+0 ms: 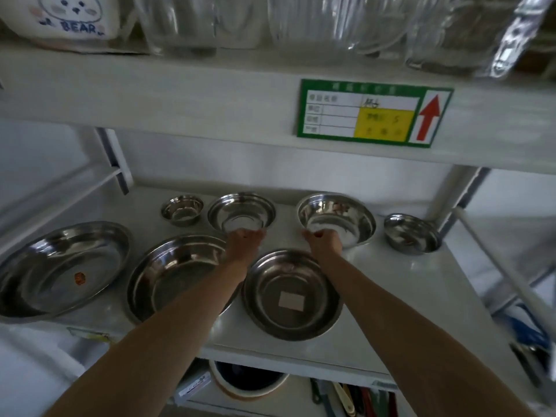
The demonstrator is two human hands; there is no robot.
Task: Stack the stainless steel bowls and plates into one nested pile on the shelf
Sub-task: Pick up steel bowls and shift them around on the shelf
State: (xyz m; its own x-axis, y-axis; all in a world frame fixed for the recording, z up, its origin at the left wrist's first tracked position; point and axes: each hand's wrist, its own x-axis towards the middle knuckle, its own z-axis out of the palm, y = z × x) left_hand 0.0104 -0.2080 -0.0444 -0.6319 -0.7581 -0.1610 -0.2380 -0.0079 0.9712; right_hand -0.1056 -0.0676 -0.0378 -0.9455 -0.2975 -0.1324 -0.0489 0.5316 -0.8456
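We've got both arms stretched over the white shelf [406, 284]. Our left hand [245, 240] pinches the near rim of the mid-size round stainless steel bowl [241, 210] at the back centre, fingers curled shut on the rim. Our right hand [325, 240] does the same on the near rim of the larger round stainless steel bowl [336, 216] to its right, fingers closed on it. Both bowls sit on the shelf.

Nothing stacked:
- small steel bowl [181, 209], back left
- small tilted steel bowl [411, 234], back right corner
- wide shallow steel plate [61, 269], left edge, orange sticker inside
- shallow steel plate [173, 273], front, partly under our left forearm
- deep steel plate [290, 293], front centre between our forearms, pale label inside

Green-bordered label card [374, 112] with a red arrow on the shelf lip above.
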